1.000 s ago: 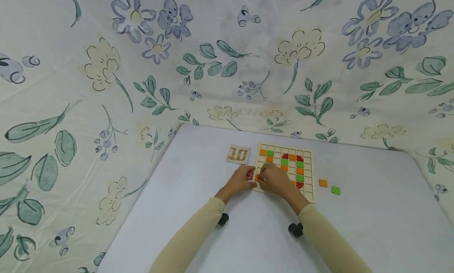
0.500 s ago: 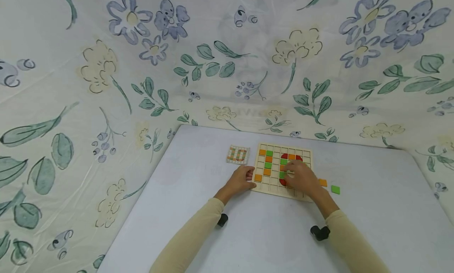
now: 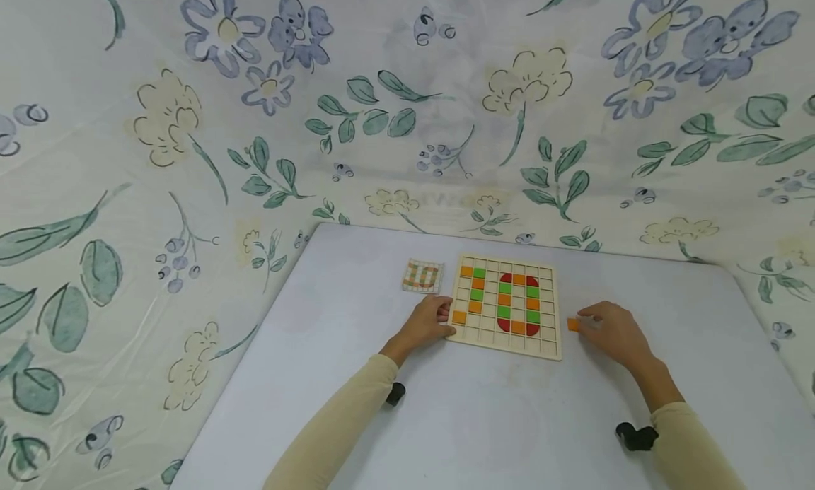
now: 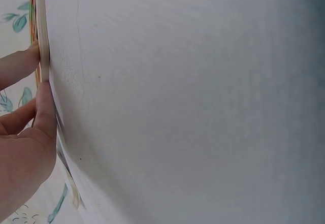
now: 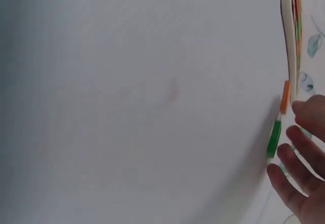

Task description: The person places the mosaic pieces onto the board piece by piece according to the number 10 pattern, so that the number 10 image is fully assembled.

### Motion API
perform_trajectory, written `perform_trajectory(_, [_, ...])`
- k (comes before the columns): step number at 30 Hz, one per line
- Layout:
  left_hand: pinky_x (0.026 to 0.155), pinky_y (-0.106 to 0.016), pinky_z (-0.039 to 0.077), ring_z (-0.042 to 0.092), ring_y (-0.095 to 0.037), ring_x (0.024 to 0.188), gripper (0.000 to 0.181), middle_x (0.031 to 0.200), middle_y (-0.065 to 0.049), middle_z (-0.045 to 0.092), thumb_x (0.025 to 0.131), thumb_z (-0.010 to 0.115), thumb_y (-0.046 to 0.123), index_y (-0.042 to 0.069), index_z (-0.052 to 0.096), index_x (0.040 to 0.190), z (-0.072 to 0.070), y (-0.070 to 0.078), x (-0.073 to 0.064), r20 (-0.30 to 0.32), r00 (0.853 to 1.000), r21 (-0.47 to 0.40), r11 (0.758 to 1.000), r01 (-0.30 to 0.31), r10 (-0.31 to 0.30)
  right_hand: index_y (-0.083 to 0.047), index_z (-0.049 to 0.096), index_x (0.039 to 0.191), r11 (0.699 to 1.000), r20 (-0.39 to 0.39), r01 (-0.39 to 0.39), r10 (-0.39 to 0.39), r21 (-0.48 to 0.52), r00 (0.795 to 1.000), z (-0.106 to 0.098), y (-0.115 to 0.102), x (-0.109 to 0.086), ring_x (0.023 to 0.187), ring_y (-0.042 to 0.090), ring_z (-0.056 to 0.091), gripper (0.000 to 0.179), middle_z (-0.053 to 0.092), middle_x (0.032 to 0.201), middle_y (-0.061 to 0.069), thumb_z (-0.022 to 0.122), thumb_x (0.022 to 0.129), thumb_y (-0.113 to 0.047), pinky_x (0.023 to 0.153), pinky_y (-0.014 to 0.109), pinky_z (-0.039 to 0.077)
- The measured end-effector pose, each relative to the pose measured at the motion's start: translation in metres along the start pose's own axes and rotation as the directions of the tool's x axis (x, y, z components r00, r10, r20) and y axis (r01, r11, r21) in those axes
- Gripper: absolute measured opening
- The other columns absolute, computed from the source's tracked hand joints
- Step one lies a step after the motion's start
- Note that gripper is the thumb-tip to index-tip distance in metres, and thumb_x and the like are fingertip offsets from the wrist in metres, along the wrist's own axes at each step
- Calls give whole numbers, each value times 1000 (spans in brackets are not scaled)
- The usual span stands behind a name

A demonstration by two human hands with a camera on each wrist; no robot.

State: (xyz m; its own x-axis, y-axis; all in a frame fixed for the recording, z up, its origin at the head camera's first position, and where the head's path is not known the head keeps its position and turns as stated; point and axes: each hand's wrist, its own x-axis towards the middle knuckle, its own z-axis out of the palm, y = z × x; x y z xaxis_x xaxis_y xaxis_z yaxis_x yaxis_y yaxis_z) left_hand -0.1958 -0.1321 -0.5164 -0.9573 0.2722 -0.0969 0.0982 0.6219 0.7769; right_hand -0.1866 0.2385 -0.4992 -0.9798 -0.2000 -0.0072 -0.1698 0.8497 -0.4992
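A square wooden grid board (image 3: pixel 489 320) lies on the table, with orange, green and red tiles forming a 1 and a 0. My left hand (image 3: pixel 422 325) grips its near left corner, thumb on the front and fingers along the left side. Off the board's right side is a loose orange tile (image 3: pixel 573 324). Over it and slightly right hovers my right hand (image 3: pixel 614 332), fingers spread and holding nothing. A loose green tile (image 5: pixel 274 139) shows beneath those fingers in the right wrist view; the hand hides it in the head view.
A small checked pattern card (image 3: pixel 423 276) lies left of the board. The white table (image 3: pixel 496 426) meets a floral cloth (image 3: pixel 433 158) at its back and left. Black wrist-worn devices (image 3: pixel 637 438) hang under both forearms.
My right hand has moved right from the board's left part, across the 0, to the loose tiles. An orange tile now shows at the board's lower left. My left hand keeps its place.
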Motion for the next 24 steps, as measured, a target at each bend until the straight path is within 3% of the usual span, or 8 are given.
perform_trajectory(3, [85,-29,52,54,-17,95,64,106,-9,53,77,82,3,-8,52,133,0,0,0,2,1000,5,1000,-2,2,4,69,111,1000,25,-14,13,12,1000,-2,8,-8,101,39,59,32,64,111,22,71,86,-17,83,55,52])
perform_trajectory(12, [86,-29,52,53,-18,95,64,106,-9,53,78,81,3,-7,51,134,-1,3,-1,4,1000,5,1000,4,-4,3,70,110,998,36,41,-43,38,998,-2,18,-16,105,40,59,29,67,112,21,72,84,-9,89,57,50])
perform_trajectory(18, [85,-28,52,54,-18,95,64,105,-9,53,77,81,2,-8,52,133,-1,3,-1,0,1000,-3,1000,-6,6,3,70,111,1000,66,18,-18,-3,998,-2,18,-14,104,41,60,31,67,111,21,73,84,-12,88,57,50])
perform_trajectory(24, [85,-27,52,53,-17,95,63,106,-8,53,78,81,3,-7,52,134,-1,2,0,5,1000,15,1000,6,-6,3,71,111,1000,57,9,-9,-4,998,-1,8,-8,93,32,62,32,69,102,16,74,83,-13,81,50,56])
